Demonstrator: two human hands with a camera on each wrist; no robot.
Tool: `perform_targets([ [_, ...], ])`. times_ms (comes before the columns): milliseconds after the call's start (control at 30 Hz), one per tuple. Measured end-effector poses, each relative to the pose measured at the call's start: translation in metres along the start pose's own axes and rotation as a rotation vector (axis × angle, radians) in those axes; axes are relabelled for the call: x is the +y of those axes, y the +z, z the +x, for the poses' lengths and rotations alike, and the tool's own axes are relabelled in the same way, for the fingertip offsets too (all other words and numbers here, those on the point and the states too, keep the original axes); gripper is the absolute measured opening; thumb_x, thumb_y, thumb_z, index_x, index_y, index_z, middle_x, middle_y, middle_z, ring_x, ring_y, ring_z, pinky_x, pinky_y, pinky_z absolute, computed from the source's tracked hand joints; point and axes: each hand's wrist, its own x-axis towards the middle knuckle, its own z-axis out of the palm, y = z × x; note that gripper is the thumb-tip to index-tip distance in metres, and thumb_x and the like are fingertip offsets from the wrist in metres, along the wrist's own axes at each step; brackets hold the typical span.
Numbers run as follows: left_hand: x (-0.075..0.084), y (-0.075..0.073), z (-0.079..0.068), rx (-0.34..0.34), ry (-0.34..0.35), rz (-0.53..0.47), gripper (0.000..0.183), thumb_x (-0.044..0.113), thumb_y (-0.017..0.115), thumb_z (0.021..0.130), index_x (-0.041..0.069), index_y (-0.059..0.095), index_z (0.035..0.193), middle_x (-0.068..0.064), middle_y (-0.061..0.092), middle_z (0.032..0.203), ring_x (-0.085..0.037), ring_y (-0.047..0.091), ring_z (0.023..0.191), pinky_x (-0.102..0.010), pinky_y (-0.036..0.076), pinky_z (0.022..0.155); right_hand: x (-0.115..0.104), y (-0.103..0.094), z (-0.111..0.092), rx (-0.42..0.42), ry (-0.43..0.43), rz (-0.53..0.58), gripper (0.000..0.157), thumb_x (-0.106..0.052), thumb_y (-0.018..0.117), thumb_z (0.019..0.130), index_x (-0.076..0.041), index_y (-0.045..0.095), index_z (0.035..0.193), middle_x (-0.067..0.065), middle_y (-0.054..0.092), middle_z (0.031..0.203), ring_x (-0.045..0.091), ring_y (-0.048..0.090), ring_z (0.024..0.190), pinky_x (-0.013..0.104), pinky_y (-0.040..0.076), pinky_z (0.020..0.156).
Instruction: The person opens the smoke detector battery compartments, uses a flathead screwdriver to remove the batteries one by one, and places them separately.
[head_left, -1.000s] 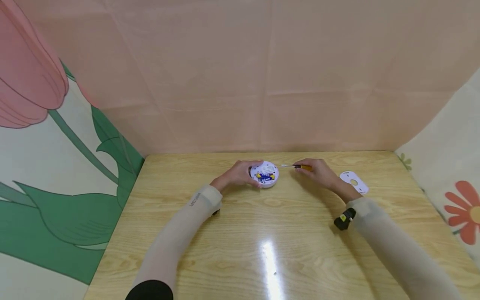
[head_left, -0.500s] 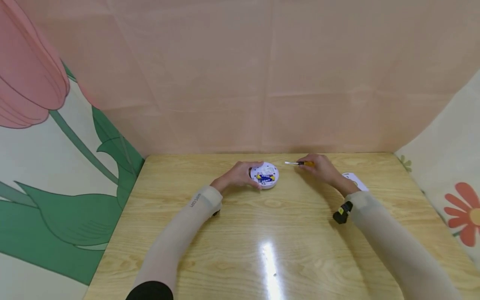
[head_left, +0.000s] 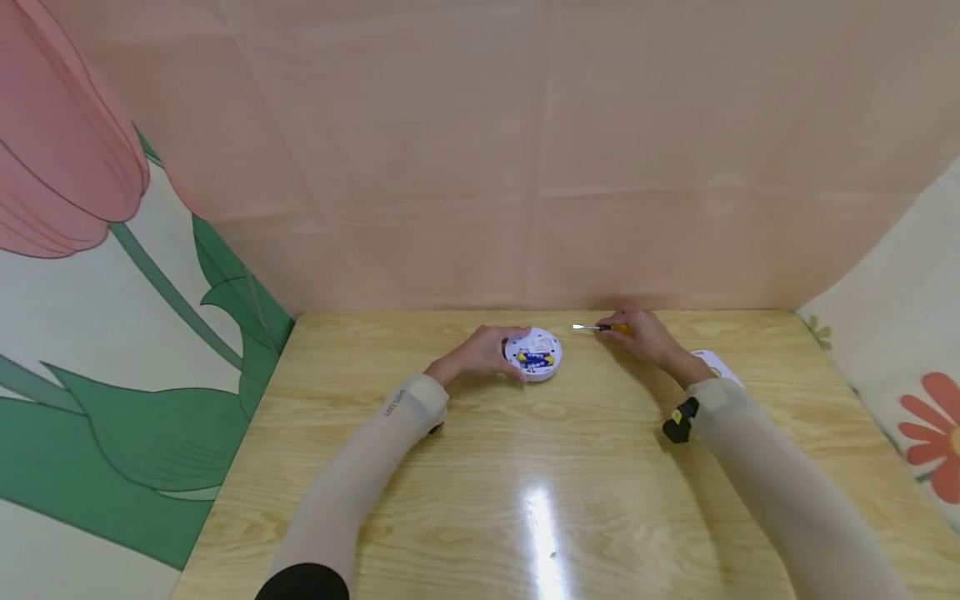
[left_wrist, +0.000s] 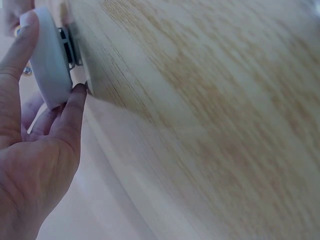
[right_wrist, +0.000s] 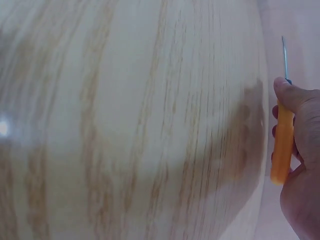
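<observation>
Two hands in view, both on a wooden table (head_left: 480, 467). L to R as seen from the head cam:

Left hand (head_left: 480, 354): fingers curled round the rim of 1 round white device (head_left: 534, 354), which sits on the table at the far centre, open side up. Wrist cam confirms the grip, thumb and fingers clamped on the white edge (left_wrist: 47, 60). Inside the device, blue-and-yellow batteries (head_left: 536, 358); looks like 2, but too small to count w/ certainty.

Right hand (head_left: 643, 333): closed round 1 screwdriver (head_left: 600, 327), orange handle, metal shaft pointing left toward the device. Tip is near the device but apart from it, no contact. Wrist cam shows thumb pressed along the handle (right_wrist: 283, 145), blade clear above the fingers.

1 flat white cover plate (head_left: 716, 365) lies on the table just right of the right wrist, partly hidden by the sleeve.

1 small black-and-yellow unit (head_left: 681, 419) strapped at the right wrist.
</observation>
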Motion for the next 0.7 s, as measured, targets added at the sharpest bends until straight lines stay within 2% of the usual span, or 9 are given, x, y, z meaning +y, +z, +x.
perform_targets([
  [400,0.001,-0.001,0.001,0.01,-0.008,0.006,0.103,0.041,0.096,0.077,0.019,0.044,0.162,-0.007,0.045,0.166,-0.025,0.043,0.151,-0.042,0.033,0.126,0.009,0.005,0.001,0.01,-0.031,0.014,0.017,0.001,0.081,0.091,0.003,0.081,0.108,0.015,0.072,0.091,0.029,0.062,0.082,0.038,0.046,0.069],
  [700,0.001,0.0,0.0,0.007,-0.017,0.011,0.103,0.042,0.096,0.076,0.02,0.044,0.162,-0.006,0.045,0.166,-0.023,0.043,0.151,-0.04,0.033,0.126,0.014,0.009,0.002,0.017,-0.045,0.005,0.018,0.003,0.081,0.089,0.003,0.081,0.107,0.015,0.073,0.089,0.03,0.06,0.081,0.042,0.046,0.069],
])
